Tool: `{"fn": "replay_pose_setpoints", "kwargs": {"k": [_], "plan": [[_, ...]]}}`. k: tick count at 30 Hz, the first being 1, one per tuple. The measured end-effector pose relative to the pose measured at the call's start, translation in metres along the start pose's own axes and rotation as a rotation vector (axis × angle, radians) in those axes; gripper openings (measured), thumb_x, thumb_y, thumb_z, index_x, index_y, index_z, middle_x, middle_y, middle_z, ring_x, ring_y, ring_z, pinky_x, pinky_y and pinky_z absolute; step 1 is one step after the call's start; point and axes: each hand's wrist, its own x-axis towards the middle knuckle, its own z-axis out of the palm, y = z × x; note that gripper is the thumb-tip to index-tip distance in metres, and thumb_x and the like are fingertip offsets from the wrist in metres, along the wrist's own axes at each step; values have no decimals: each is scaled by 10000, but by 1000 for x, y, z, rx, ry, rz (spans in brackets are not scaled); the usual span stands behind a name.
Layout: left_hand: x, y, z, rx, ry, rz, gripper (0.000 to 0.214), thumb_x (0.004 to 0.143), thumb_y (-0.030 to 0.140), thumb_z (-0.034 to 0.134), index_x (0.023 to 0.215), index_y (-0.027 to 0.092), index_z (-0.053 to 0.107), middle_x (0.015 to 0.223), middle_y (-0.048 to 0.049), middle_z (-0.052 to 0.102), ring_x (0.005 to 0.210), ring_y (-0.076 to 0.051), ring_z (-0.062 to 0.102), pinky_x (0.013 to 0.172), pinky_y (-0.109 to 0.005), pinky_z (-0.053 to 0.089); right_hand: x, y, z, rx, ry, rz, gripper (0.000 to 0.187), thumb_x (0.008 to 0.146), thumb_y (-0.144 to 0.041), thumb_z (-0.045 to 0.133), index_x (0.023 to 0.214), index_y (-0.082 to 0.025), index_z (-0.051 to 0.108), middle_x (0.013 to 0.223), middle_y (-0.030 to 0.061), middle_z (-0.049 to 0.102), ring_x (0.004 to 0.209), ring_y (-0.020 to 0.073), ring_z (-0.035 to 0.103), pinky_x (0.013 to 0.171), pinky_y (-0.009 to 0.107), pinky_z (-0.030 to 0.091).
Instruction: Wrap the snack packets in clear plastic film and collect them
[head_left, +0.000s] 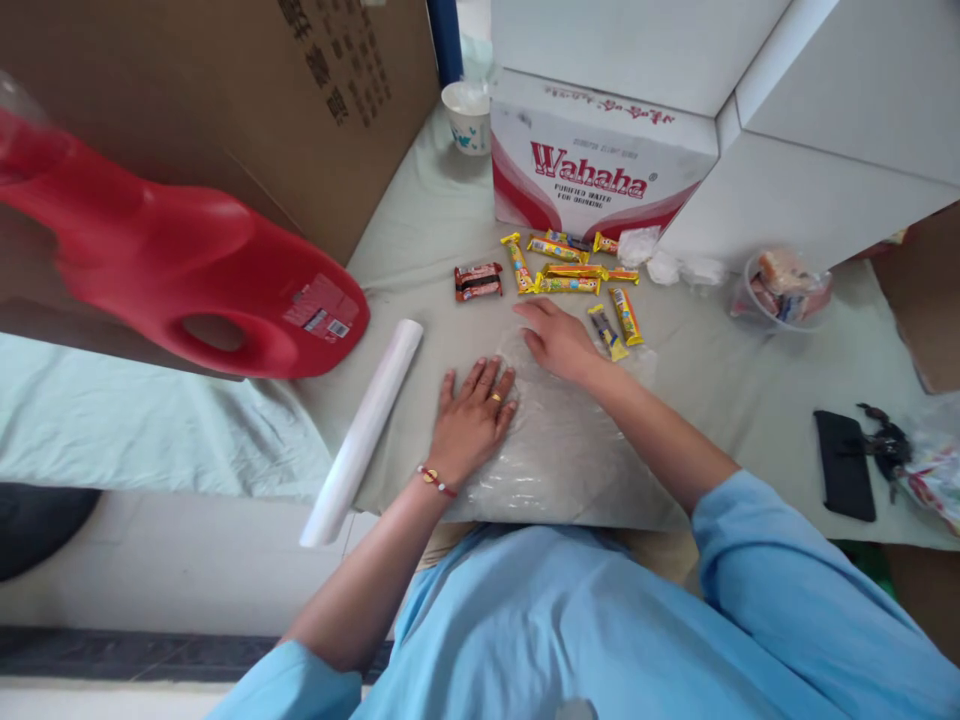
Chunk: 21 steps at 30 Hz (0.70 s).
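A clear plastic sheet or bag (574, 450) lies flat on the cloth-covered table in front of me. My left hand (471, 418) rests palm down at its left edge, fingers spread, with a ring on one finger and a red beaded bracelet at the wrist. Over the sheet's far edge reaches my right hand (561, 340), fingers stretched out and holding nothing that I can see. Just beyond its fingertips are several yellow-wrapped snack bars (568, 285), and two more wrapped bars (625, 316) lie to its right. A dark red snack packet (478, 282) sits farther left.
A white roll (364, 430) lies left, overhanging the table edge. A big red jug (202, 260) stands before a cardboard box (300, 120). Behind are a paper cup (468, 118) and a Wahaba-type water carton (600, 165). Right: a plastic tub (780, 290), phone (844, 465) and keys (890, 445).
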Motion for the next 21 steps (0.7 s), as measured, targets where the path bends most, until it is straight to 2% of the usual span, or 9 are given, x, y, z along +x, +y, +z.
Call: {"fn": "replay_pose_setpoints", "kwargs": {"k": [2, 4, 6, 8, 10, 12, 18, 21], "plan": [[0, 0, -1, 3, -9, -4, 554, 1104, 440, 360, 1621, 272, 467, 1727, -74, 394, 1622, -292, 328, 1323, -639, 167, 50, -15, 11, -79, -76, -2, 646, 989, -185, 493, 1632, -204, 430, 1713, 131, 379, 1393, 322, 560, 1085, 470, 521], [0, 0, -2, 2, -13, -12, 552, 1104, 441, 364, 1618, 270, 472, 1725, -70, 398, 1617, -289, 337, 1321, -639, 181, 88, -24, 20, -133, -127, 37, 752, 968, -195, 542, 1689, -199, 327, 1773, 134, 249, 1413, 352, 538, 1107, 496, 501], [1, 0, -2, -5, -7, -16, 550, 1104, 442, 367, 1615, 271, 475, 1724, -63, 401, 1613, -282, 345, 1322, -635, 187, 109, -28, 26, -161, -172, 86, 745, 976, -240, 568, 1684, -179, 345, 1749, 157, 302, 1371, 362, 569, 1105, 493, 498], [0, -1, -2, -17, 2, -14, 547, 1102, 443, 374, 1611, 274, 481, 1720, -58, 406, 1612, -277, 348, 1325, -630, 187, 111, -30, 28, -177, -202, 118, 644, 1007, -280, 544, 1635, -183, 438, 1645, 168, 464, 1300, 355, 616, 1071, 477, 514], [0, -1, -2, -32, 5, -11, 546, 1099, 442, 382, 1608, 274, 487, 1715, -63, 417, 1609, -280, 354, 1326, -631, 187, 96, -31, 26, -182, -206, 123, 562, 1027, -298, 519, 1582, -203, 512, 1525, 160, 578, 1233, 344, 650, 1026, 460, 530], [0, -1, -2, -48, 7, -13, 546, 1096, 441, 388, 1605, 275, 494, 1709, -71, 428, 1606, -286, 361, 1326, -634, 184, 66, -28, 19, -159, -183, 112, 540, 1027, -328, 538, 1554, -211, 542, 1478, 154, 610, 1210, 337, 660, 1006, 444, 537], [-1, 0, -2, -60, 20, -13, 556, 1099, 434, 369, 1617, 262, 478, 1721, -72, 407, 1615, -283, 342, 1336, -633, 145, -61, 6, -18, 74, 15, 148, 554, 978, -409, 631, 1494, -213, 589, 1400, 134, 673, 1248, 301, 659, 1065, 437, 540], [-1, 0, -1, -50, 22, -9, 558, 1102, 431, 353, 1626, 274, 462, 1728, -65, 393, 1622, -276, 327, 1339, -625, 124, -116, 17, -31, 146, 30, 153, 500, 956, -421, 670, 1420, -234, 642, 1311, 118, 719, 1186, 293, 694, 1048, 454, 560]]}}
